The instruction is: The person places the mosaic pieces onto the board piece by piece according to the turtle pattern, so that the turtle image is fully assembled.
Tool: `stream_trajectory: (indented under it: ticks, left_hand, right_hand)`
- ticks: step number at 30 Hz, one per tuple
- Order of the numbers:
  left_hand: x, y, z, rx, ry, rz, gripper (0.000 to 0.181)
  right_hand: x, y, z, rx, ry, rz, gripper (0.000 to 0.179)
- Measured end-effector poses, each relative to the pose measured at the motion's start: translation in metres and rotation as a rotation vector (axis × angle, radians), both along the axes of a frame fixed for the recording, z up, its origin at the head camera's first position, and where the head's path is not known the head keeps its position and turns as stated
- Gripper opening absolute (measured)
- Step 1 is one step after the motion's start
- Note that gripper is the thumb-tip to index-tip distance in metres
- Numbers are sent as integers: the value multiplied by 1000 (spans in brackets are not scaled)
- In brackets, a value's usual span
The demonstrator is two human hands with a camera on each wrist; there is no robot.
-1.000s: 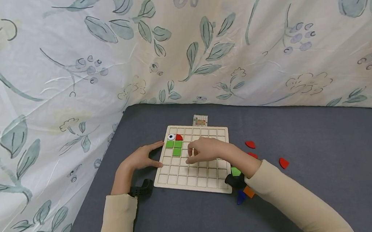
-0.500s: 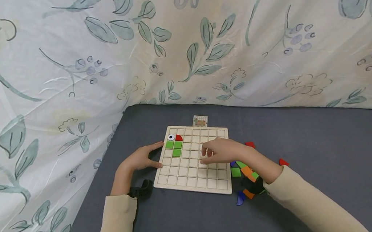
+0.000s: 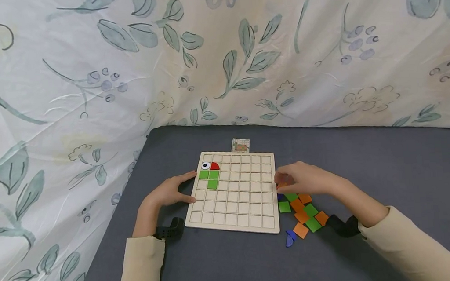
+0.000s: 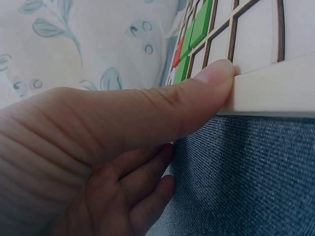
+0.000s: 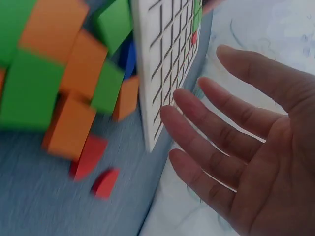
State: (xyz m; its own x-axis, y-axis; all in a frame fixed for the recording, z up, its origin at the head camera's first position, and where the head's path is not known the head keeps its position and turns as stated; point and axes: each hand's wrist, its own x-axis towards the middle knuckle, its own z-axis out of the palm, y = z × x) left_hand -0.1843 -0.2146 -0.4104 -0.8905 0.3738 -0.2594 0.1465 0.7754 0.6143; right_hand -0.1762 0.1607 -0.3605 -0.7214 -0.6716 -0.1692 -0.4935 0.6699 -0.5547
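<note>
A pale wooden grid board (image 3: 250,209) lies on the dark cloth. In its upper left cells sit a white eye tile (image 3: 206,165), a red rounded piece (image 3: 214,166) and 3 green squares (image 3: 212,184). My left hand (image 3: 168,191) rests at the board's left side, thumb and fingers spread; in the left wrist view the thumb (image 4: 162,108) touches the board's edge. Just off the right edge, my right hand (image 3: 306,178) hovers over loose tiles, partly hiding them. The right wrist view shows its fingers (image 5: 211,132) loosely bent with nothing between them.
Loose orange squares (image 3: 301,230), green squares (image 3: 313,225) and blue pieces (image 3: 289,238) lie right of the board. Red pieces (image 5: 91,157) show in the right wrist view. A small pattern card (image 3: 241,145) sits behind the board. Floral fabric (image 3: 306,63) hangs at the back.
My right hand has moved right, from over the middle of the board to the loose tiles beside it. The left hand and the tiles on the board stay put.
</note>
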Motion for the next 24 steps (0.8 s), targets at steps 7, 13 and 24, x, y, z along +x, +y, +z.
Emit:
stream_trajectory:
  ticks: [7,13,24]
  left_hand:
    - [1,-2,1,6,6,-12,84]
    - [1,-3,0,8,6,-8,84]
    - [1,-1,1,-4,-6,5,84]
  right_hand:
    - [3,33,7,10,27,-48,23]
    - [7,57,9,35,49,-73,22]
    - [16,81,1,53,40,-100,24]
